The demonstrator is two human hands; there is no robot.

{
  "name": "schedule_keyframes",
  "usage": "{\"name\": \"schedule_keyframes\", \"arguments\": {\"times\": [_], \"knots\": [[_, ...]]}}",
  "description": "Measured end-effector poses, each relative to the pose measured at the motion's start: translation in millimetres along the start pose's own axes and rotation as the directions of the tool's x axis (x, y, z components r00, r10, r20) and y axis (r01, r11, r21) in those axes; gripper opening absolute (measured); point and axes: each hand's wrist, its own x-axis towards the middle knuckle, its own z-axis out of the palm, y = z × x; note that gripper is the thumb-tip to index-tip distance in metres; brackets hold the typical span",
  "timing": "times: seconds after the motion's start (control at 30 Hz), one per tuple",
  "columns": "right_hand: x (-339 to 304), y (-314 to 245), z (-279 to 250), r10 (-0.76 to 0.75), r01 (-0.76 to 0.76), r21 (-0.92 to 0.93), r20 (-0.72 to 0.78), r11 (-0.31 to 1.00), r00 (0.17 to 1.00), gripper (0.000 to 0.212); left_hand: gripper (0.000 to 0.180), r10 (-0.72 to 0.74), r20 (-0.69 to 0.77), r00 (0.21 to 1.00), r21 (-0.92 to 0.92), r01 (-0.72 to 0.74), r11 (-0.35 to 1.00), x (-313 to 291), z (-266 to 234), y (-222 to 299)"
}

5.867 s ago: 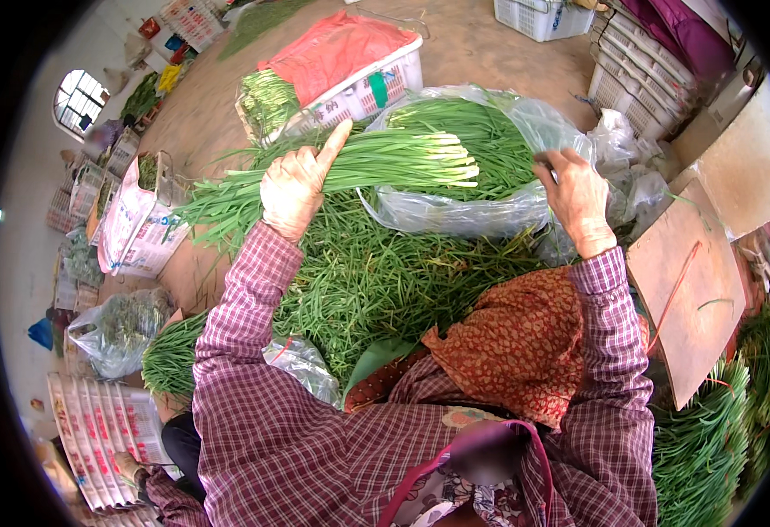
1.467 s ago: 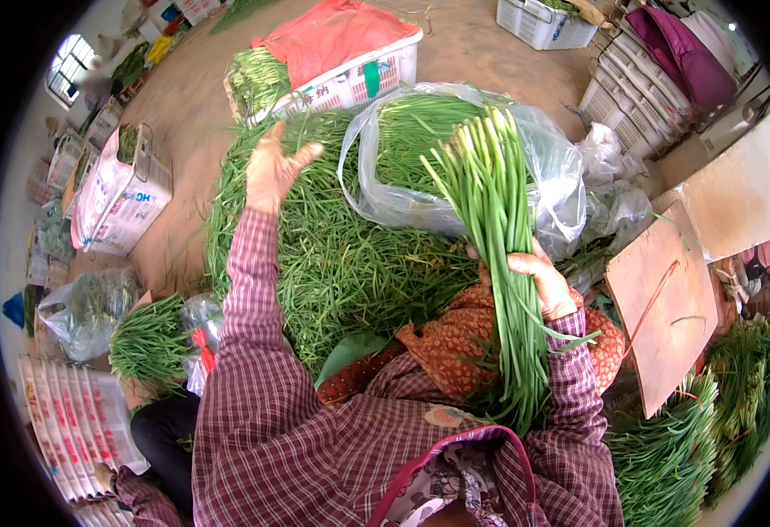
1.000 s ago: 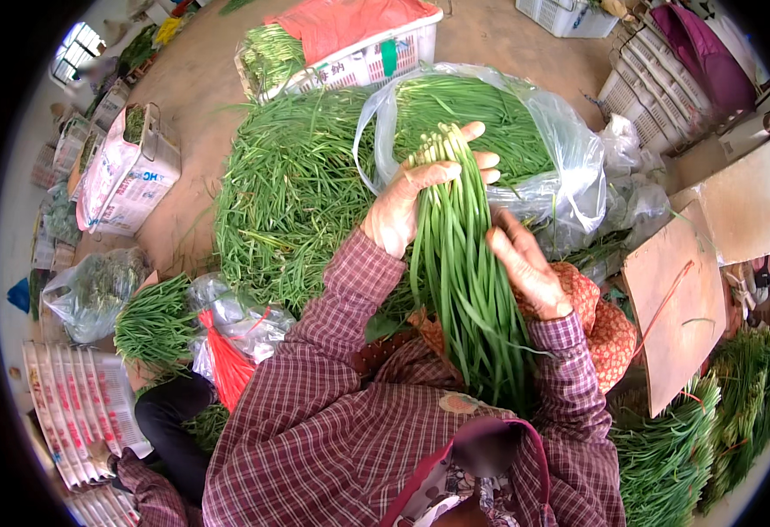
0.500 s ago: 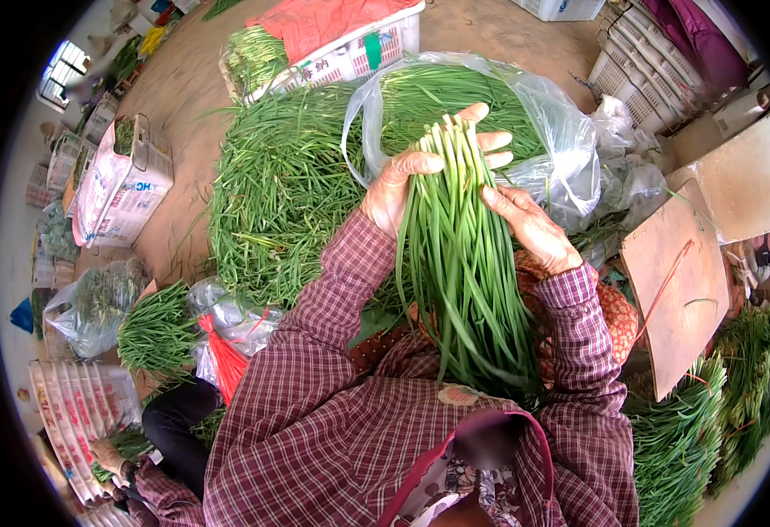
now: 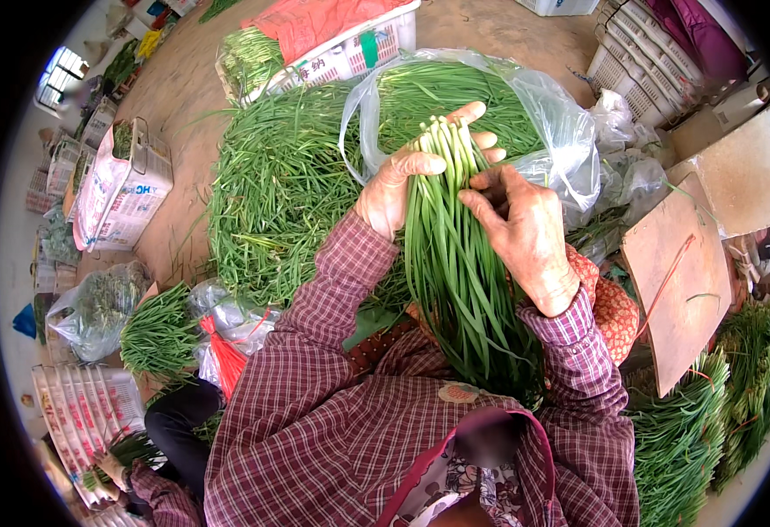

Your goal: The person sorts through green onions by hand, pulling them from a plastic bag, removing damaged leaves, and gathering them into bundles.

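Note:
A thick bunch of garlic chives (image 5: 455, 237) is in my left hand (image 5: 394, 186), its pale cut stem ends upward and its long green leaves hanging toward my lap. My left thumb lies across the front of the stems, and the other fingers show behind them. At the bunch's right edge my right hand (image 5: 527, 233) is closed, thumb and forefinger pinching at the chives just below the stems. Beyond my hands spreads a large heap of loose chives (image 5: 288, 176), part of it inside a clear plastic bag (image 5: 569, 145).
A white crate (image 5: 394, 39) under red cloth stands beyond the heap. To the right are a tilted board (image 5: 676, 281) and tied chive bundles (image 5: 679, 439). On the left lie red ties (image 5: 225, 356) and a chive bundle (image 5: 161, 329); a co-worker's hand (image 5: 113, 467) is at lower left.
My right hand has turned and its fingers have bent into a pinch at the bunch's side; before, they were straighter along it. The co-worker's hand has shifted slightly.

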Motion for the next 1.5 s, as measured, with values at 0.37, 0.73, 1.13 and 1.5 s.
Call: {"name": "schedule_keyframes", "arguments": {"times": [0.37, 0.73, 1.13, 1.5], "knots": [[0.0, 1.7, -8.4, 0.010, -0.010, -0.016, 0.033, 1.000, 0.999, 0.026, 0.094, -0.006, 0.027, 1.000, 0.043, 0.005, 0.999, -3.9, 11.1, 4.9], [14.6, 3.9, -29.9, -0.303, 0.285, -0.276, -0.021, 0.918, 0.953, 0.016, 0.081, -0.124, -0.075, 0.989, 0.264, 0.140, 0.954, -0.2, 16.9, 9.2], [30.4, 34.0, -63.5, -0.272, 0.219, -0.316, -0.134, 0.923, 0.953, 0.007, 0.075, -0.173, -0.086, 0.981, 0.146, 0.184, 0.972, -0.3, 13.3, 5.6], [52.9, 26.4, -50.9, -0.347, 0.291, -0.441, -0.049, 0.849, 0.937, 0.009, 0.055, -0.271, -0.116, 0.956, 0.176, 0.288, 0.941, 6.2, 23.2, 3.3]]}}
